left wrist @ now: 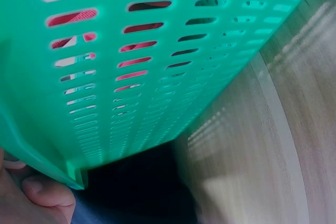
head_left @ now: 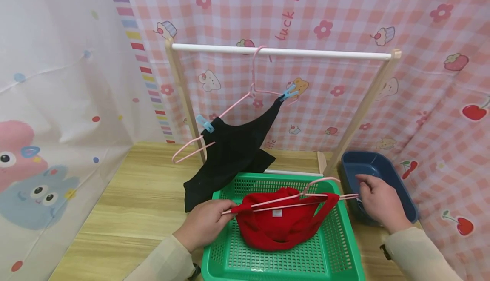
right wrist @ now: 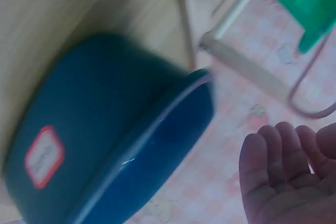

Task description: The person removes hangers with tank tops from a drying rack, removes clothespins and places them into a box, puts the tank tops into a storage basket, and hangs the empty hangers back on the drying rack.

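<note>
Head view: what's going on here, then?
A person's left grip pinches one end of a pink hanger carrying a red top over or partly in a green basket. The right grip, loose, is near the hanger's other end by a blue tub. A black top is clipped to another hanger on the rack.

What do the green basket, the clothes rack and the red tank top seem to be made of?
Green basket: likely molded plastic, slightly glossy, with uniform color and regular rows of openings.
Clothes rack: matte, pale posts, probably wood; its smooth white top bar could be plastic or coated metal.
Red tank top: soft, matte fabric, judging by its folds; fiber unclear.
</note>
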Motion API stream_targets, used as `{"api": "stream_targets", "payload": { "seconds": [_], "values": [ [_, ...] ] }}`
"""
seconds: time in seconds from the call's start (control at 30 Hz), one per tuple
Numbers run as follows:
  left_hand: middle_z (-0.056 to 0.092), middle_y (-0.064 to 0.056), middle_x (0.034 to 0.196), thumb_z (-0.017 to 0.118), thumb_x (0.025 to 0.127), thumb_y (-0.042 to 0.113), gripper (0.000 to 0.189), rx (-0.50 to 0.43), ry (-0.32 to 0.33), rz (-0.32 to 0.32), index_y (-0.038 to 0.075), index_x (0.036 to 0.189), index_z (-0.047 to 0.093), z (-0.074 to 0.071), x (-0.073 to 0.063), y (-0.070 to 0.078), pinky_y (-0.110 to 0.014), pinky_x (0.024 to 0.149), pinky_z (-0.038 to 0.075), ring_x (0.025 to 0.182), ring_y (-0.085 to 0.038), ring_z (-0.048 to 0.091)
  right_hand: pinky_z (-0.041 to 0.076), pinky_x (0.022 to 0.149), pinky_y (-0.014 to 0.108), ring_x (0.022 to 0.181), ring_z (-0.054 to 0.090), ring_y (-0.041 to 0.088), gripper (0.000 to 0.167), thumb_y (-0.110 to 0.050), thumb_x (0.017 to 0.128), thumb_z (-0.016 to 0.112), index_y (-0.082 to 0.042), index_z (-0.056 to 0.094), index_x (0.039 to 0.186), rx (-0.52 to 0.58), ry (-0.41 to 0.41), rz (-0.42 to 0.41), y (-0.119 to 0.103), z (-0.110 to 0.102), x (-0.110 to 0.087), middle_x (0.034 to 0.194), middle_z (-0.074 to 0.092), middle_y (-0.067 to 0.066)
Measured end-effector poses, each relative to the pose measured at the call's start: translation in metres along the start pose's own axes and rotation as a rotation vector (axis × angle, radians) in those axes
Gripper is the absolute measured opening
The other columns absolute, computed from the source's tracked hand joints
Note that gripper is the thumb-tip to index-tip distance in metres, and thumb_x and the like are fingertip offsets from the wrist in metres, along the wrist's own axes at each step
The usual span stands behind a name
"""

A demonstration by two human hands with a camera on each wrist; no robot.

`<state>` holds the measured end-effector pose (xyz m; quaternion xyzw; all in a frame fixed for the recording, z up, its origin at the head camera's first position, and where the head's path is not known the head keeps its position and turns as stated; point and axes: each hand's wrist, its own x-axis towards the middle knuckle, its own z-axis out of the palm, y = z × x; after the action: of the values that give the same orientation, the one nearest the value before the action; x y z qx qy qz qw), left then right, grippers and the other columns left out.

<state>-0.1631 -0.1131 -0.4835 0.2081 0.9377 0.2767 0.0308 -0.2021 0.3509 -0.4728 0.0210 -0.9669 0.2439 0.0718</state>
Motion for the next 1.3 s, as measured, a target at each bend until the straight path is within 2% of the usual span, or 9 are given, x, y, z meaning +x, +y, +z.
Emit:
{"api": "stream_targets", "payload": {
  "seconds": [0.1, 0.2, 0.3, 0.4, 0.53, 0.67, 0.77, 1.0, 1.3],
  "values": [
    [0.07, 0.017, 0.092, 0.067, 0.103, 0.026, 0.009, 0.003, 0.0, 0.002, 0.027, 0.109, 0.074, 0.0, 0.0, 0.0, -0.028, 0.073, 0.051, 0.077, -0.004, 0.056, 0.046, 0.066, 0.035, 0.084, 0.063, 0.024, 0.038, -0.019, 0.112, 0.043, -0.001, 0.066, 0.136, 0.05, -0.006, -0.016, -0.011, 0.0, -0.003, 0.126, 0.071, 0.024],
    [0.07, 0.017, 0.092, 0.067, 0.103, 0.026, 0.009, 0.002, -0.001, 0.003, 0.027, 0.109, 0.074, 0.0, 0.0, 0.0, -0.028, 0.073, 0.052, 0.077, -0.004, 0.056, 0.055, 0.078, 0.047, 0.101, 0.069, 0.035, 0.041, -0.025, 0.114, 0.041, -0.003, 0.066, 0.138, 0.097, -0.019, -0.025, -0.023, -0.001, -0.006, 0.127, 0.072, 0.022],
    [0.071, 0.016, 0.093, 0.067, 0.103, 0.026, 0.009, -0.002, -0.003, 0.002, 0.026, 0.11, 0.074, 0.0, 0.0, 0.0, -0.028, 0.073, 0.052, 0.077, -0.005, 0.057, 0.054, 0.092, 0.059, 0.117, 0.067, 0.043, 0.042, -0.028, 0.115, 0.04, -0.004, 0.066, 0.138, 0.131, -0.016, -0.05, -0.032, -0.001, -0.009, 0.128, 0.073, 0.021],
    [0.072, 0.016, 0.095, 0.067, 0.103, 0.027, 0.01, -0.006, -0.006, 0.002, 0.026, 0.11, 0.074, 0.0, 0.0, 0.0, -0.029, 0.074, 0.052, 0.078, -0.005, 0.057, 0.053, 0.095, 0.062, 0.119, 0.067, 0.044, 0.04, -0.027, 0.115, 0.043, -0.004, 0.067, 0.137, 0.154, -0.01, -0.094, -0.04, 0.0, -0.012, 0.129, 0.072, 0.021],
    [0.073, 0.015, 0.097, 0.067, 0.103, 0.026, 0.011, -0.006, -0.008, 0.002, 0.026, 0.111, 0.075, 0.0, 0.0, 0.0, -0.03, 0.075, 0.053, 0.079, -0.005, 0.058, 0.057, 0.09, 0.049, 0.115, 0.07, 0.034, 0.035, -0.025, 0.113, 0.048, -0.008, 0.07, 0.134, 0.171, -0.02, -0.151, -0.049, 0.004, -0.016, 0.128, 0.074, 0.016],
    [0.074, 0.014, 0.099, 0.067, 0.103, 0.026, 0.011, -0.004, -0.008, 0.004, 0.026, 0.111, 0.075, 0.0, 0.0, 0.0, -0.031, 0.078, 0.054, 0.081, -0.005, 0.059, 0.055, 0.085, 0.028, 0.11, 0.066, 0.007, 0.027, -0.021, 0.111, 0.054, -0.014, 0.074, 0.128, 0.201, -0.02, -0.219, -0.056, 0.01, -0.021, 0.123, 0.075, 0.007],
    [0.074, 0.014, 0.101, 0.067, 0.103, 0.026, 0.011, -0.001, -0.007, 0.005, 0.026, 0.111, 0.075, 0.0, 0.0, 0.0, -0.033, 0.08, 0.056, 0.083, -0.005, 0.06, 0.051, 0.081, 0.025, 0.102, 0.061, -0.003, 0.024, -0.018, 0.11, 0.056, -0.017, 0.075, 0.124, 0.246, -0.038, -0.273, -0.06, 0.013, -0.022, 0.117, 0.074, 0.003],
    [0.075, 0.013, 0.104, 0.067, 0.103, 0.026, 0.012, -0.005, -0.006, 0.008, 0.026, 0.112, 0.075, 0.001, 0.0, -0.001, -0.035, 0.083, 0.058, 0.086, -0.006, 0.063, 0.054, 0.076, 0.028, 0.101, 0.063, 0.001, 0.022, -0.025, 0.11, 0.058, -0.027, 0.074, 0.125, 0.279, -0.14, -0.267, -0.064, 0.016, -0.023, 0.125, 0.073, -0.001],
    [0.076, 0.013, 0.104, 0.067, 0.103, 0.026, 0.013, -0.002, -0.012, 0.009, 0.025, 0.114, 0.075, 0.0, 0.0, -0.001, -0.036, 0.083, 0.058, 0.086, -0.006, 0.063, 0.051, 0.074, 0.027, 0.097, 0.062, 0.002, 0.023, -0.024, 0.109, 0.06, -0.033, 0.075, 0.124, 0.309, -0.176, -0.297, -0.06, 0.015, -0.024, 0.122, 0.074, -0.001]
  ]
}}
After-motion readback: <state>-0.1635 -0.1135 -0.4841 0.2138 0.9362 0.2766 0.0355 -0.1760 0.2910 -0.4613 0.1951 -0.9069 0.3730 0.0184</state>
